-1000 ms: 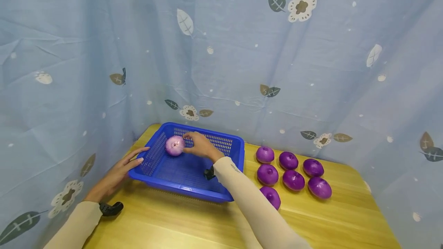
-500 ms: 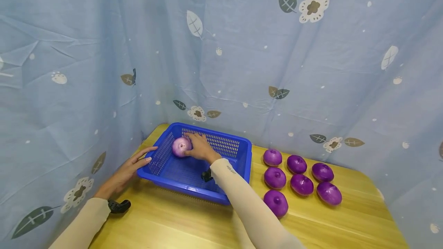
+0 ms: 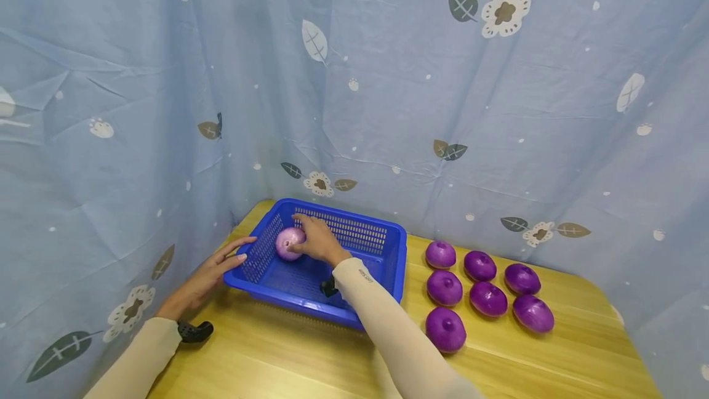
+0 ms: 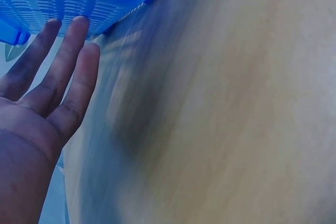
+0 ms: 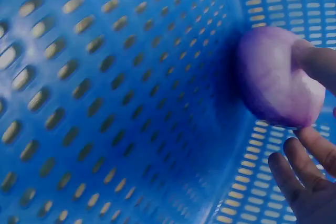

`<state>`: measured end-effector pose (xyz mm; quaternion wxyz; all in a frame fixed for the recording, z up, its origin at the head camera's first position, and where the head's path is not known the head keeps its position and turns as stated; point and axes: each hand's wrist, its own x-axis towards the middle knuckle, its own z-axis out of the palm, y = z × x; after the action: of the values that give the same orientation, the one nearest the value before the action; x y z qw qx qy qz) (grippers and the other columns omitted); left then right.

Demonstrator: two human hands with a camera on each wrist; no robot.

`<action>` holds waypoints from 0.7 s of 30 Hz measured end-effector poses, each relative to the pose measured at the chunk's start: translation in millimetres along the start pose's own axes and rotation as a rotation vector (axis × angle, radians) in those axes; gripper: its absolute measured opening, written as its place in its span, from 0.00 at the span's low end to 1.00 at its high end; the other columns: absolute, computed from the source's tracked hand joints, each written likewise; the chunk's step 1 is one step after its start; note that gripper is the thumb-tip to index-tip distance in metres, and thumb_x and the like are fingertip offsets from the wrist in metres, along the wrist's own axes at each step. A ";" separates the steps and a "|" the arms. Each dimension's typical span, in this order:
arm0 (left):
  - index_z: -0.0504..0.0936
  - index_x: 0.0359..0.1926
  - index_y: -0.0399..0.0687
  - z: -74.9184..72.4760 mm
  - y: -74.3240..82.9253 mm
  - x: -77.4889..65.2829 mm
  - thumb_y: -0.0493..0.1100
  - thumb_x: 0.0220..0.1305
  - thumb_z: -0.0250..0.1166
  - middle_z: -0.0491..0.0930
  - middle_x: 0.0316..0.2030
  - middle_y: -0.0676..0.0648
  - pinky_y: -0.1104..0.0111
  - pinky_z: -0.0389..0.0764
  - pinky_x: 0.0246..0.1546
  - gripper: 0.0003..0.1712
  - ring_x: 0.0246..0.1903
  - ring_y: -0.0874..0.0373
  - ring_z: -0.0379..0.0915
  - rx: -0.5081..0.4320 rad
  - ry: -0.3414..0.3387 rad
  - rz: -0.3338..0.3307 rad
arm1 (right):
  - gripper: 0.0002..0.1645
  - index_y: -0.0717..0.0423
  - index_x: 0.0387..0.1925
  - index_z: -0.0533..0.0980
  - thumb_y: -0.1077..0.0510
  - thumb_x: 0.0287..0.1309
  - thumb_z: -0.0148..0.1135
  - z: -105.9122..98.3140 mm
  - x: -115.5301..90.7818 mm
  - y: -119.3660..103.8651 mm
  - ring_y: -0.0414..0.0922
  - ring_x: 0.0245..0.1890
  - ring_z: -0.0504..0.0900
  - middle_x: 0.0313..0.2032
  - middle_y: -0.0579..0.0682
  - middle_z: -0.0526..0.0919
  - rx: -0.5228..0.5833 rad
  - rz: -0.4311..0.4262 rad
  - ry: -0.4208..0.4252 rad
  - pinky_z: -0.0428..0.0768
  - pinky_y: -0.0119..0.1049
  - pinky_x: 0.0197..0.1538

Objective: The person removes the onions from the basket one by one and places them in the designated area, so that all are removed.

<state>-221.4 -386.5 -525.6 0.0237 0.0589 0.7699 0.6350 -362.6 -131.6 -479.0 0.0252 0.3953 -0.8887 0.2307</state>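
Observation:
In the head view a pale purple onion lies low in the left back part of a blue plastic basket. My right hand holds it from the right, thumb across its near side. In the right wrist view the thumb presses on the onion and a fingertip touches its lower edge, while other fingers stay apart from it. My left hand rests its fingertips at the basket's left rim. Those fingers look nearly straight in the left wrist view, beside the basket's slotted wall.
Right of the basket, several darker purple onions stand in loose rows on the yellow wooden table. A blue patterned curtain hangs behind and to the left. Dark wrist devices show at both sleeves.
The onion has gone slightly lower in the basket. My right hand's thumb has come across its front. The left hand stays at the rim; the head view has shifted a little.

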 end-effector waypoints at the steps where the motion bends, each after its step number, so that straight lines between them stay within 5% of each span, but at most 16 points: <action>1: 0.60 0.79 0.59 0.6 -0.6 0.8 0.53 0.81 0.53 0.40 0.81 0.41 0.56 0.75 0.58 0.31 0.70 0.31 0.56 -0.004 -0.006 0.003 | 0.46 0.52 0.71 0.71 0.46 0.54 0.78 0.9 -0.2 -0.3 0.53 0.64 0.74 0.63 0.55 0.76 -0.010 0.006 0.005 0.70 0.43 0.68; 6: 0.59 0.80 0.58 3.0 -0.8 2.9 0.52 0.81 0.53 0.41 0.80 0.40 0.61 0.78 0.55 0.31 0.68 0.33 0.59 -0.034 -0.021 0.008 | 0.38 0.46 0.62 0.78 0.49 0.48 0.82 1.4 -4.7 -2.8 0.50 0.53 0.74 0.53 0.55 0.73 -0.002 0.028 0.001 0.76 0.41 0.56; 13: 0.58 0.80 0.57 2.8 2.9 -0.3 0.52 0.81 0.53 0.44 0.79 0.36 0.67 0.80 0.53 0.32 0.64 0.43 0.68 -0.047 -0.022 0.009 | 0.35 0.45 0.52 0.70 0.54 0.47 0.83 -7.9 -12.5 -0.5 0.47 0.51 0.74 0.50 0.50 0.74 -0.088 -0.059 -0.040 0.77 0.40 0.52; 17: 0.58 0.80 0.57 0.3 4.5 -2.1 0.52 0.81 0.52 0.42 0.79 0.35 0.65 0.78 0.54 0.32 0.66 0.38 0.64 -0.015 -0.009 0.007 | 0.29 0.44 0.43 0.72 0.51 0.46 0.84 -13.0 -15.4 1.8 0.45 0.51 0.73 0.49 0.46 0.73 -0.180 -0.098 -0.083 0.77 0.38 0.51; 21: 0.58 0.80 0.59 1.4 5.7 -2.3 0.54 0.81 0.52 0.40 0.80 0.37 0.54 0.75 0.61 0.32 0.69 0.30 0.58 0.004 0.002 -0.016 | 0.25 0.44 0.34 0.75 0.42 0.46 0.84 -14.2 -19.2 3.6 0.42 0.48 0.72 0.46 0.45 0.72 -0.121 -0.101 -0.151 0.74 0.35 0.52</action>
<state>-218.6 -384.4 -520.4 0.0279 0.0519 0.7716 0.6334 -354.0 -110.1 -472.2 -0.0063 0.4536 -0.8793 0.1446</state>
